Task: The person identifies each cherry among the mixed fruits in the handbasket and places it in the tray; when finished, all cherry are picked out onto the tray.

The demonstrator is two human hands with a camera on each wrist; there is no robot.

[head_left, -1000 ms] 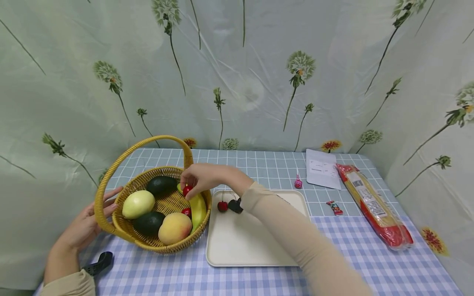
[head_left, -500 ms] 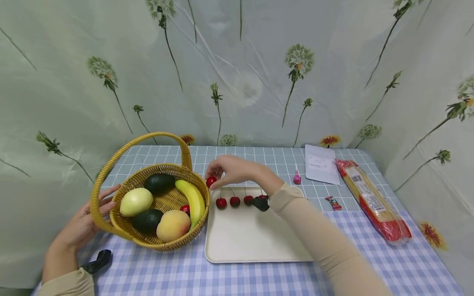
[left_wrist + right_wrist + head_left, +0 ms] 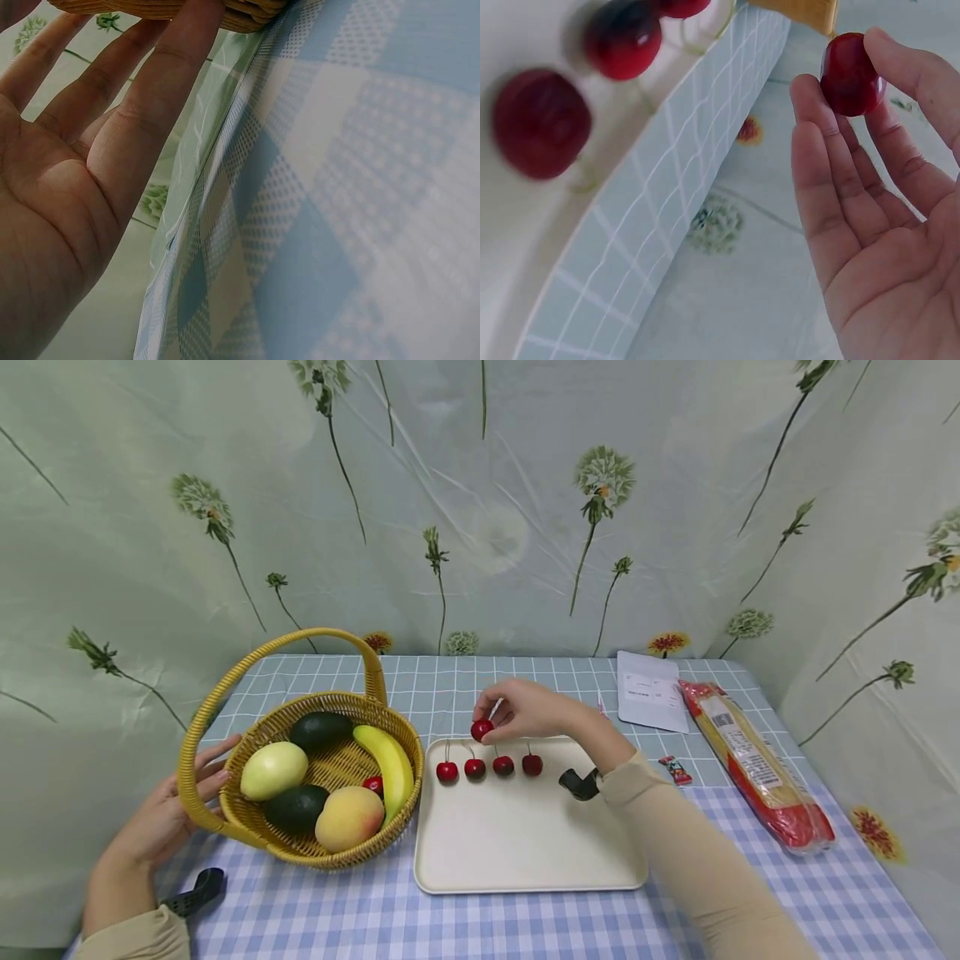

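My right hand [image 3: 531,710] pinches a dark red cherry [image 3: 482,731] between thumb and fingertips, above the back edge of the white tray [image 3: 525,847]. The right wrist view shows that cherry [image 3: 851,75] held at the fingertips, the palm facing the camera. Several cherries with stems lie in a row along the tray's back, the rightmost cherry [image 3: 532,765] nearest my hand. At the left, my left hand [image 3: 153,827] rests its extended fingers against the side of the yellow wicker basket [image 3: 337,860]; in the left wrist view the fingertips reach the basket's woven underside [image 3: 247,16].
Inside the basket are a banana [image 3: 388,768], a peach [image 3: 349,820], a lemon [image 3: 273,771], two dark avocados and a red cherry [image 3: 373,785]. Its tall handle [image 3: 225,689] arches over the left side. Rightward lie a white pouch [image 3: 651,692], a small candy [image 3: 676,770] and a long red-and-yellow package [image 3: 757,768].
My right hand has lifted the cherry out of the basket and carried it right, over the tray's back edge. The row of cherries has come into sight. My left hand has stayed at the basket.
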